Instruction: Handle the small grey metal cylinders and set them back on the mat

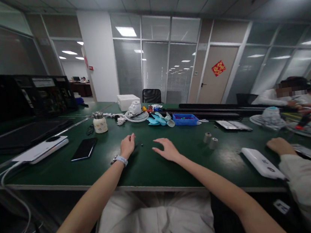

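Note:
My left hand, with a watch on its wrist, is over the green table. Its fingers are drawn together at the tips; whatever they pinch, if anything, is too small to make out. Between my two hands a tiny dark piece lies on the tabletop, touched by neither. To its right, my right hand is held with thumb and fingers apart, and nothing is in it. Two short metal cylinders stand farther right. A dark phone lies flat to the left of my left hand.
A cream bottle, white fan parts, light-blue fan blades and a blue basket stand behind my hands. At left are a white device with cables. A white power bank lies right, beside a co-worker's sleeve.

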Motion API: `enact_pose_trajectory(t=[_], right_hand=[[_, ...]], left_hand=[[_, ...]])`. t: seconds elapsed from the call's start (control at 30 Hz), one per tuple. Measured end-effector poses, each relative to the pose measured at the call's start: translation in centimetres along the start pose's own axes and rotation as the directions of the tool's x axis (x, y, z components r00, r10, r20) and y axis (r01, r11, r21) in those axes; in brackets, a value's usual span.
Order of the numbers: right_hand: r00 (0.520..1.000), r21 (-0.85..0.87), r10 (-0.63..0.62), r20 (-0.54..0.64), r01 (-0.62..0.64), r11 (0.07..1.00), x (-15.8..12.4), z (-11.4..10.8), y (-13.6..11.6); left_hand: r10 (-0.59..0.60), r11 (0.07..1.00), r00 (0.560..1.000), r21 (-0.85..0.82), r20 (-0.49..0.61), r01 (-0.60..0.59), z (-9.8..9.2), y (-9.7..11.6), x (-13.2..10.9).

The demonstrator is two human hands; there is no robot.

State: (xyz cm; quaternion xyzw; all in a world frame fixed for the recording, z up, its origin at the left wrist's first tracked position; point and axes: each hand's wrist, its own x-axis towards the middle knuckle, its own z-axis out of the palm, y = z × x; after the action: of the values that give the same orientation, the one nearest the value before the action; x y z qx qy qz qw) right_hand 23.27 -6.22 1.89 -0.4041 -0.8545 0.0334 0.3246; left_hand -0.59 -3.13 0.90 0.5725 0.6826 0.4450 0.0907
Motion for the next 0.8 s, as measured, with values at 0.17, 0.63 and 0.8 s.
enact_pose_trajectory(t=[0.17, 0.63, 0.8], right_hand=[[0.99, 0.051, -0.005, 0.142, -0.002, 0.999, 4.1, 5.6, -3.2], [0.996, 0.013, 0.002, -0.087, 0.0, 1.0, 2.5, 1.7, -2.0], [0.879, -0.029, 0.146, -0.453, -0.178, 0.984, -3.3, -6.7, 6.2]], left_hand=[[0.009, 1.0, 1.0, -0.021, 0.007, -0.009, 0.1, -0.1, 0.1], [0.021, 1.0, 0.999, 0.011, 0.039, -0.021, -0.1, 0.1, -0.3], [0.024, 0.999, 0.997, 0.043, 0.068, -0.027, 0.1, 0.3, -0.2]])
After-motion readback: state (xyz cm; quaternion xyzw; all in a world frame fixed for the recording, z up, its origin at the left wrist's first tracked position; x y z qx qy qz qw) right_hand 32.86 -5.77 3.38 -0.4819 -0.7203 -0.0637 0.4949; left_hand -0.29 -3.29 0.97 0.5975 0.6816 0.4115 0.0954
